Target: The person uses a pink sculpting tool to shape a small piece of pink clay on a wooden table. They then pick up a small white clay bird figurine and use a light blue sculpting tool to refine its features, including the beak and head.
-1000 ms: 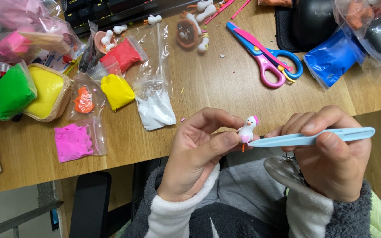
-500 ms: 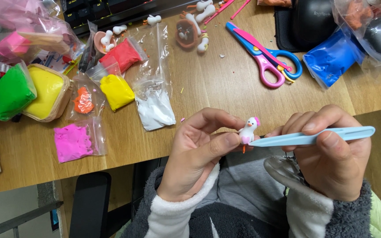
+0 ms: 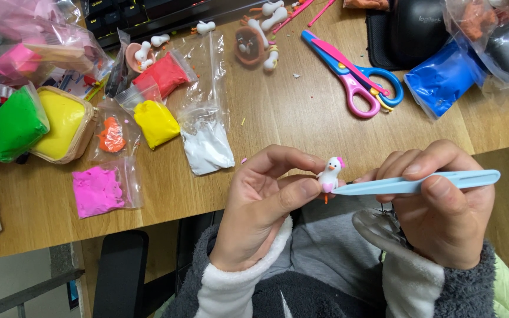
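My left hand (image 3: 263, 203) pinches a tiny white clay figure (image 3: 329, 175) between thumb and fingertips, just off the front edge of the wooden table (image 3: 278, 112). The figure has a pink tuft on top, a pink patch on its front and an orange bit below. My right hand (image 3: 443, 206) grips a long light-blue modelling tool (image 3: 419, 183), held level, with its tip touching the figure's right side.
Bags of clay lie on the left: green (image 3: 10, 123), yellow (image 3: 155, 122), red (image 3: 163, 75), orange (image 3: 112, 134), pink (image 3: 96, 189), white (image 3: 207, 147). Pink-and-blue scissors (image 3: 357, 79) and blue clay (image 3: 443, 76) sit at the right. Small clay pieces (image 3: 257, 41) lie near a keyboard (image 3: 148, 15).
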